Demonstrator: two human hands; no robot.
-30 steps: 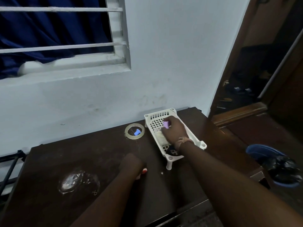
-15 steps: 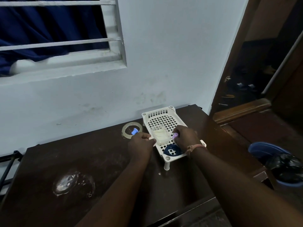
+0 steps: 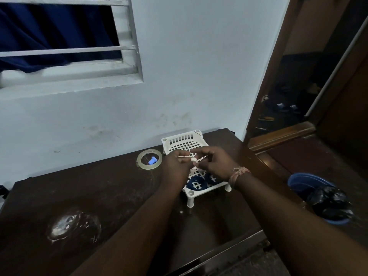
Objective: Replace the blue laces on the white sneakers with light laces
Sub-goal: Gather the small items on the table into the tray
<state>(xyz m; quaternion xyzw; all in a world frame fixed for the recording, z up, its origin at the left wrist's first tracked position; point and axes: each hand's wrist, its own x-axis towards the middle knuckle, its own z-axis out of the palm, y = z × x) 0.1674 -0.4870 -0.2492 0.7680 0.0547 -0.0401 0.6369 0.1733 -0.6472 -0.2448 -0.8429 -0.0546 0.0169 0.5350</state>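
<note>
Both hands meet above the white lattice tray (image 3: 199,136) at the back of the dark table. My left hand (image 3: 176,168) and my right hand (image 3: 216,163) pinch a small pale lace bundle (image 3: 193,160) between their fingertips. A thin pale strand (image 3: 184,156) runs from it toward the left fingers. Two dark blue coils (image 3: 196,185) lie at the tray's near end, the right one partly hidden by my right wrist. No sneakers are in view.
A roll of clear tape (image 3: 149,162) with a small blue cap (image 3: 152,161) inside lies left of the tray. A pale stain (image 3: 65,226) marks the table's left. On the floor to the right stands a blue bin (image 3: 304,182) holding a black bag; behind it is a doorway.
My left hand rose from the table's middle to the tray. My right hand left the tray's far part. Both now hold the pale bundle up, off the tray floor.
</note>
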